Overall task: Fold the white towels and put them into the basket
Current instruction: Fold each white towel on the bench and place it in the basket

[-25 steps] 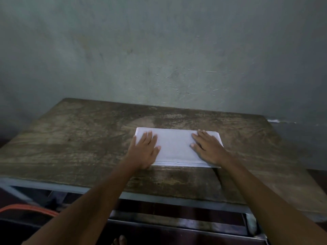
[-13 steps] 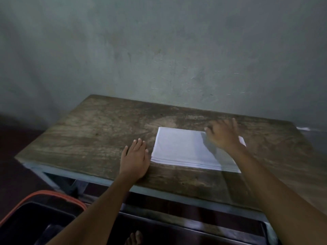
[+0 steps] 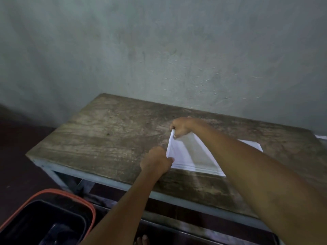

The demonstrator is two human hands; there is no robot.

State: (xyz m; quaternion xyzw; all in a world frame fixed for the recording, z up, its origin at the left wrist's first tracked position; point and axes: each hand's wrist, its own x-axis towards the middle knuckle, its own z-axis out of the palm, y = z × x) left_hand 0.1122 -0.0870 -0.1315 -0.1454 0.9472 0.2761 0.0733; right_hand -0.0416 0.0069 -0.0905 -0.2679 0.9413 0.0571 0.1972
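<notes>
A folded white towel (image 3: 192,157) lies on the worn wooden table (image 3: 109,138), its left end lifted off the surface. My left hand (image 3: 156,161) pinches the near left corner of the towel. My right hand (image 3: 180,127) reaches across and pinches the far left corner, with my forearm covering much of the towel's right part. A dark basket with an orange rim (image 3: 70,196) stands on the floor at the lower left, below the table's front edge.
A bare grey-green wall (image 3: 159,50) stands right behind the table. The table's pale metal frame (image 3: 113,182) runs along its front edge. Toes of a foot (image 3: 141,240) show at the bottom. A scrap of white (image 3: 321,137) lies past the table's right end.
Both hands left their flat resting places and took hold of the towel's left corners, lifting that end. The view swung left and down, bringing the basket into sight.
</notes>
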